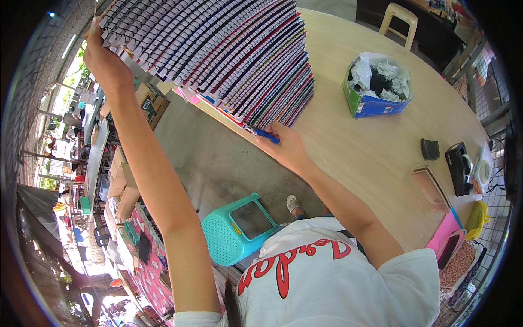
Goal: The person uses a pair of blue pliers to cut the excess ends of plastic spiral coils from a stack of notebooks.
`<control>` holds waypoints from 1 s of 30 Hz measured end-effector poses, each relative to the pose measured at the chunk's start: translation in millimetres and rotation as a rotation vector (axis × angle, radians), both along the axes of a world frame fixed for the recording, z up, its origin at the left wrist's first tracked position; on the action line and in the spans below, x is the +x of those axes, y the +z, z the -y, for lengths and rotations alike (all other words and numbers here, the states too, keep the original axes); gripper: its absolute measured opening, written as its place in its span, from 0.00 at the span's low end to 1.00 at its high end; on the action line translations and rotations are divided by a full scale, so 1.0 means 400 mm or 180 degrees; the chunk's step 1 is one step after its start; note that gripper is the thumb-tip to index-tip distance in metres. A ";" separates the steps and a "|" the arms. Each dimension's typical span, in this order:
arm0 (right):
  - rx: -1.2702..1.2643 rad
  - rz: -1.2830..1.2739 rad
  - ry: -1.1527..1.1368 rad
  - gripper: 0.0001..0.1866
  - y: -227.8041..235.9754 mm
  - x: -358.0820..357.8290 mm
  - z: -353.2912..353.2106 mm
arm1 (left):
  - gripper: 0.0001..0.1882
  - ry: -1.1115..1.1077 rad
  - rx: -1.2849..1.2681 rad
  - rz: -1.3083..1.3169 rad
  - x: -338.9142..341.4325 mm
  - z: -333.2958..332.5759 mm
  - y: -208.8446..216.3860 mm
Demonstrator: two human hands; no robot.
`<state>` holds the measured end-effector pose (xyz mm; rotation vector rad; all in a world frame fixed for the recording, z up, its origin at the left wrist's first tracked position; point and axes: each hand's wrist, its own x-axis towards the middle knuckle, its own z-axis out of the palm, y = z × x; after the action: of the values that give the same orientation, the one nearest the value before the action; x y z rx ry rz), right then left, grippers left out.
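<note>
A tall stack of spiral-bound notebooks (229, 60) stands on the light wood table, its coil edges toward me. The coils are white and dark, with several cover colours between them. At the stack's upper left corner, my left hand (109, 62) is closed on its edge, its fingertips partly hidden. Beside the bottom of the stack, my right hand (286, 144) is closed around a slim blue pen (267, 134). The pen's front end lies close to the lowest notebooks, and I cannot tell whether it touches them.
On the table (327, 147) stand a blue-green box (379, 87) of crumpled paper and a black tape dispenser (459, 168). A turquoise stool (220, 234) is on the floor before me. Beyond the table is a beige stool (400, 22). Cardboard boxes (122, 180) lie left.
</note>
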<state>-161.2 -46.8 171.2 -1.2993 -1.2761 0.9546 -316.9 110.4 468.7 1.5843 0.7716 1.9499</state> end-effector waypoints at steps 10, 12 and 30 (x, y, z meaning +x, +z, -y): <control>0.0983 0.0516 -0.0817 0.23 -0.019 -0.015 0.017 | 0.20 0.0092 0.0124 0.0073 -0.014 -0.019 0.002; 0.1223 0.1152 -0.0812 0.24 -0.028 -0.015 0.007 | 0.16 0.0236 -0.0123 0.0060 -0.026 -0.026 0.009; 0.1417 0.1482 -0.0764 0.25 -0.023 -0.022 0.030 | 0.18 -0.0264 0.0227 -0.0087 -0.064 -0.069 0.004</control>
<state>-170.2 -58.9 162.2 -1.3131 -1.5312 0.1769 -342.7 138.0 470.5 1.6609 0.6431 1.9196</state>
